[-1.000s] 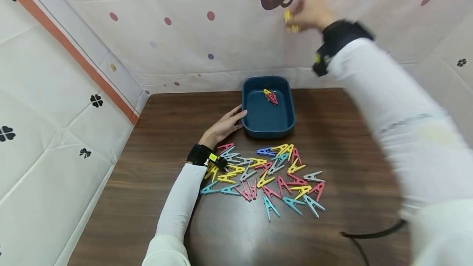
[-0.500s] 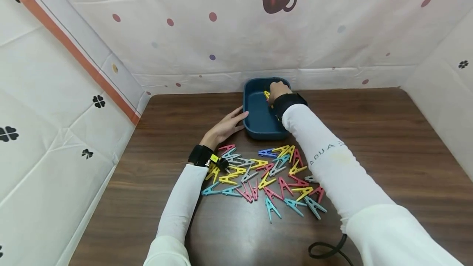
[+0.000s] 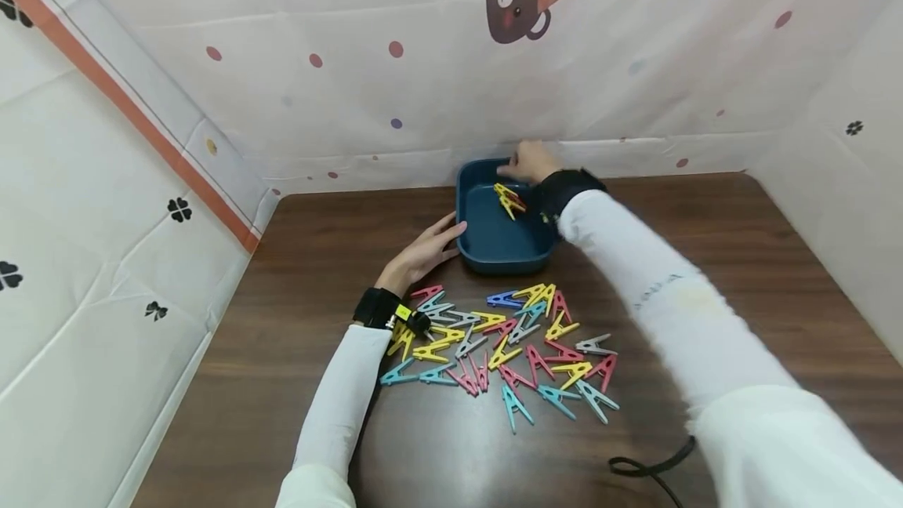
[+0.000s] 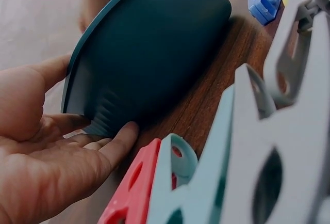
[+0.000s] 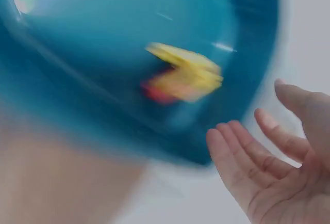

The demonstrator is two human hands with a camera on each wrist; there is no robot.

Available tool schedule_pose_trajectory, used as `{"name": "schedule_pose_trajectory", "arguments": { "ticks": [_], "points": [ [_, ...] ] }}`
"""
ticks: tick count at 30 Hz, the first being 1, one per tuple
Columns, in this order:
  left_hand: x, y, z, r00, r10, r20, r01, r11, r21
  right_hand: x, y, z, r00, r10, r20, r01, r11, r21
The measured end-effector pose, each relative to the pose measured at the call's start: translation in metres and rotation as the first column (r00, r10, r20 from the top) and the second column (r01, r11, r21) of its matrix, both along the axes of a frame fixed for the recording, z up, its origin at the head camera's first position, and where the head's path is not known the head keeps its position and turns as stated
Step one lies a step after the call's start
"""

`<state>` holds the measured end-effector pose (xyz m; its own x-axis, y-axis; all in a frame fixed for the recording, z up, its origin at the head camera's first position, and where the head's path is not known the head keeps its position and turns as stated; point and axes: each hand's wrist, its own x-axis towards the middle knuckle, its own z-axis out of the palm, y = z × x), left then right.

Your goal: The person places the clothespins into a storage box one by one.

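Note:
A dark blue-green plastic bin (image 3: 504,241) stands at the back of the table. My left hand (image 3: 422,255) touches its left side, fingers spread; in the left wrist view that hand (image 4: 56,167) meets the bin's outer wall (image 4: 149,48). Over the back right rim is my right hand (image 3: 534,161), holding nothing; the right wrist view shows the hand (image 5: 278,167) with fingers extended beside the rim. Inside the bin lie yellow clothespins (image 3: 509,201) with a red clothespin (image 5: 159,93) partly beneath, blurred in the right wrist view.
Several loose clothespins in yellow, red, teal, grey and blue lie scattered before the bin, among them a blue clothespin (image 3: 504,299) and a grey clothespin (image 3: 594,345). A black cable (image 3: 649,467) lies at the front right. A patterned cloth wall (image 3: 282,85) rises behind the table.
My right hand came down from above with yellow clothespins, reached into the bin and let go. It has drawn back to the rim. My left hand stays at the bin.

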<state>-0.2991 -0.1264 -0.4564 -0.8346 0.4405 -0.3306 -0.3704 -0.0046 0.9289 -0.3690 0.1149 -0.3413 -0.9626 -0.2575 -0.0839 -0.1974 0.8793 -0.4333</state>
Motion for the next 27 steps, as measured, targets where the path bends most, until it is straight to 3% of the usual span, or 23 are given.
{"name": "schedule_pose_trajectory", "arguments": {
  "ticks": [2, 5, 8, 11, 13, 15, 19, 23, 27],
  "points": [
    [0.003, -0.004, -0.002, 1.0, 0.0, 0.011, 0.0, 1.0, -0.017, 0.004, 0.007, 0.026, 0.992, 0.081, -0.099, -0.089, 0.993, -0.078],
    [0.005, -0.006, -0.002, 1.0, 0.003, 0.004, -0.003, 1.0, -0.019, 0.024, 0.023, 0.068, 0.949, 0.215, -0.232, -0.238, 0.968, -0.074],
    [0.004, -0.007, 0.0, 1.0, 0.006, -0.019, -0.007, 1.0, -0.009, 0.061, 0.043, 0.102, 0.883, 0.342, -0.322, -0.359, 0.933, 0.005],
    [0.001, -0.007, 0.003, 1.0, 0.005, -0.02, -0.005, 1.0, -0.005, 0.107, 0.062, 0.113, 0.848, 0.417, -0.329, -0.42, 0.905, 0.065],
    [0.0, -0.008, 0.004, 1.0, 0.006, -0.017, -0.006, 1.0, -0.007, 0.136, 0.072, 0.107, 0.836, 0.449, -0.314, -0.452, 0.889, 0.069],
    [-0.001, -0.009, 0.004, 1.0, 0.004, -0.015, -0.004, 1.0, -0.007, 0.164, 0.079, 0.091, 0.843, 0.462, -0.274, -0.466, 0.883, 0.057],
    [-0.003, -0.011, 0.003, 1.0, 0.017, -0.026, -0.017, 1.0, -0.006, 0.205, 0.091, 0.042, 0.83, 0.534, -0.16, -0.531, 0.845, 0.066],
    [-0.005, -0.009, 0.004, 0.999, 0.014, -0.029, -0.014, 1.0, -0.01, 0.226, 0.097, -0.009, 0.829, 0.56, -0.023, -0.558, 0.828, 0.053],
    [-0.005, -0.007, 0.004, 1.0, 0.001, -0.029, -0.001, 1.0, -0.01, 0.233, 0.099, -0.044, 0.835, 0.55, 0.022, -0.551, 0.834, 0.037]
  ]
}}
